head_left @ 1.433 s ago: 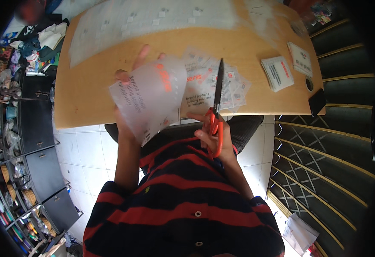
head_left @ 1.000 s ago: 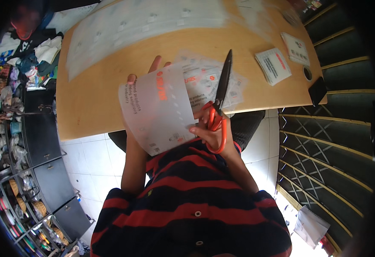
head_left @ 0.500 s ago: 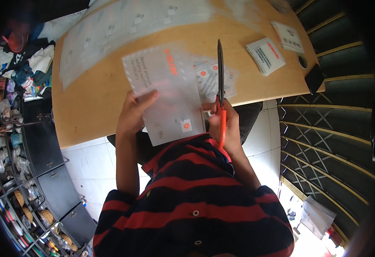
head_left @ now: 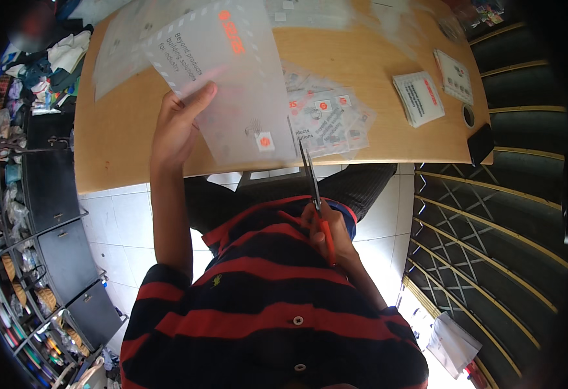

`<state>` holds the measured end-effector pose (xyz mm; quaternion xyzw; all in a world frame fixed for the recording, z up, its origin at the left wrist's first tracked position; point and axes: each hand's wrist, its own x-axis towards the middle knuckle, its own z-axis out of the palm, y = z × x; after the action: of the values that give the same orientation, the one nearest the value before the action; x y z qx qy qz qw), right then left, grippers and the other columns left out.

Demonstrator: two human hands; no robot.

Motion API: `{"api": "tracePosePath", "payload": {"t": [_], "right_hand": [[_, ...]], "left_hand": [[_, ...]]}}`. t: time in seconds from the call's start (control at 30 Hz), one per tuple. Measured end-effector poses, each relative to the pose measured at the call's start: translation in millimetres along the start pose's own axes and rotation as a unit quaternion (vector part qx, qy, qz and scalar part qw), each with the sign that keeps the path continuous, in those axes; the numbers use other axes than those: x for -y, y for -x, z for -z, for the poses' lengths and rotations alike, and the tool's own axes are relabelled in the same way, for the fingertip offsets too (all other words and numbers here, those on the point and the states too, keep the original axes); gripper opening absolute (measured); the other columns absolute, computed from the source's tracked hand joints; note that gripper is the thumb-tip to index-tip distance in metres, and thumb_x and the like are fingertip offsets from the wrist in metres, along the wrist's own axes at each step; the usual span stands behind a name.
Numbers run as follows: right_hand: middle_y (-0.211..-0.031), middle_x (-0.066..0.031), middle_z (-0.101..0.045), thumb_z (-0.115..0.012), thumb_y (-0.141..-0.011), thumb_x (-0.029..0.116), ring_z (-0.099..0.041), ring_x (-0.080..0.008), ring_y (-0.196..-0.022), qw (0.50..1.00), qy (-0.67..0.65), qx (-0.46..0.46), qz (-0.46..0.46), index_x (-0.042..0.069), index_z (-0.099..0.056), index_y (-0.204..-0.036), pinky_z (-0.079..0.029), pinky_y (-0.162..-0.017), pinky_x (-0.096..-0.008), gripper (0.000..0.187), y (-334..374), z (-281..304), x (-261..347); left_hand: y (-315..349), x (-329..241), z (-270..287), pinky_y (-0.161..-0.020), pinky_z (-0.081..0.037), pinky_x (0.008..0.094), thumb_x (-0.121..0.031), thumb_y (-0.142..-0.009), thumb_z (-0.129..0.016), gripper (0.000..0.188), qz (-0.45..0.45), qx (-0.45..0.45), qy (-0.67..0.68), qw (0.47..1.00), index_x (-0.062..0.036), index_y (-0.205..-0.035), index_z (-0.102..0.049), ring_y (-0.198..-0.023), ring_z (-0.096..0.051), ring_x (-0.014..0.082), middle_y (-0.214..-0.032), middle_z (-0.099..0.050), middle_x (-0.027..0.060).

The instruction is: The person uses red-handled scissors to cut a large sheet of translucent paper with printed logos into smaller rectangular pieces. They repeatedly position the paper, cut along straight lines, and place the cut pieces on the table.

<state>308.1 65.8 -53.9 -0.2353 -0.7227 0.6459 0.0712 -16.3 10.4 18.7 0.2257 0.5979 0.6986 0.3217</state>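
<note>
My left hand [head_left: 179, 124] grips the left edge of a translucent printed plastic sheet [head_left: 238, 97], thumb on top. The sheet is held up over the table's near edge and bears orange and dark print with a small white square patch. In my right hand [head_left: 332, 227] are scissors [head_left: 310, 170] with orange handles, pointing away from me. Their dark blades are parted, close to the sheet's lower right corner. Beyond the blades, a loose pile of similar translucent printed pieces [head_left: 336, 120] lies on the table, partly hidden by the held sheet.
The wooden table [head_left: 115, 152] also carries large translucent sheets [head_left: 118, 61] at the back. On its right are a stack of printed cards [head_left: 418, 98], another printed stack [head_left: 453, 74], a tape roll [head_left: 468, 116] and a dark phone [head_left: 481, 144]. Cluttered shelves [head_left: 31, 279] stand at left, a folding gate [head_left: 485, 246] at right.
My left hand has lifted the sheet forward and left. My right hand has drawn the scissors lower and nearer my body, and they now tilt to the left. The view has shifted slightly.
</note>
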Motion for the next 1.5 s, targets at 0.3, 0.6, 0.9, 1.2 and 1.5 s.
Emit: {"api": "tracePosePath", "payload": {"t": [0.3,0.6,0.9,1.2,1.5], "right_hand": [[-0.067,-0.0039,-0.053,-0.042,-0.097,0.048,-0.053,-0.0109,-0.052,1.000,0.022,-0.012,0.002,-0.001,-0.049,-0.099,-0.042,-0.048,-0.0235,0.050,-10.9,-14.3,6.7],[-0.067,-0.0035,-0.055,-0.042,-0.078,0.083,-0.053,-0.0092,-0.050,0.942,-0.204,0.001,-0.265,0.002,-0.052,-0.098,-0.041,-0.045,-0.0220,0.085,-14.8,-11.9,18.7],[-0.062,-0.0019,-0.052,-0.026,-0.069,0.093,-0.054,-0.0096,-0.049,0.995,-0.030,0.030,-0.089,0.002,-0.050,-0.095,-0.042,-0.043,-0.0231,0.098,-13.9,-10.5,24.8],[-0.063,-0.0053,-0.058,-0.060,-0.079,-0.005,-0.056,-0.0129,-0.052,0.997,-0.010,-0.008,-0.076,-0.001,-0.054,-0.093,-0.046,-0.049,-0.0230,0.015,-16.0,-16.0,18.8],[-0.065,-0.0062,-0.062,-0.060,-0.078,-0.006,-0.061,-0.0158,-0.054,0.998,0.009,0.000,-0.069,0.000,-0.053,-0.089,-0.050,-0.051,-0.0255,0.014,-16.9,-14.8,16.6]], "left_hand": [[14.0,23.4,-24.6,-0.075,-0.048,0.0255,-0.019,-0.094,-0.063,0.028,-0.119,-0.158,-0.141,0.970,0.0044,-0.109,-0.067,-0.086,-0.061,0.0107,-0.098,-0.069,0.0077],[19.8,31.0,-15.8,-0.078,-0.049,0.0261,-0.017,-0.094,-0.064,0.028,-0.128,-0.164,-0.203,0.957,0.0053,-0.110,-0.067,-0.088,-0.063,0.0129,-0.099,-0.070,0.0102],[22.3,31.1,-18.3,-0.065,-0.049,0.0255,-0.015,-0.093,-0.064,0.025,-0.190,-0.165,-0.235,0.939,0.0076,-0.103,-0.065,-0.073,-0.061,0.0097,-0.084,-0.069,0.0094],[31.1,30.6,-20.3,-0.063,-0.048,0.0255,-0.016,-0.093,-0.065,0.025,-0.182,-0.150,-0.244,0.941,0.0071,-0.101,-0.065,-0.070,-0.061,0.0094,-0.081,-0.069,0.0087],[36.7,26.3,-21.2,-0.073,-0.048,0.0255,-0.013,-0.092,-0.066,0.023,-0.136,-0.145,-0.235,0.951,0.0063,-0.104,-0.067,-0.080,-0.061,0.0113,-0.091,-0.069,0.0085]]}}
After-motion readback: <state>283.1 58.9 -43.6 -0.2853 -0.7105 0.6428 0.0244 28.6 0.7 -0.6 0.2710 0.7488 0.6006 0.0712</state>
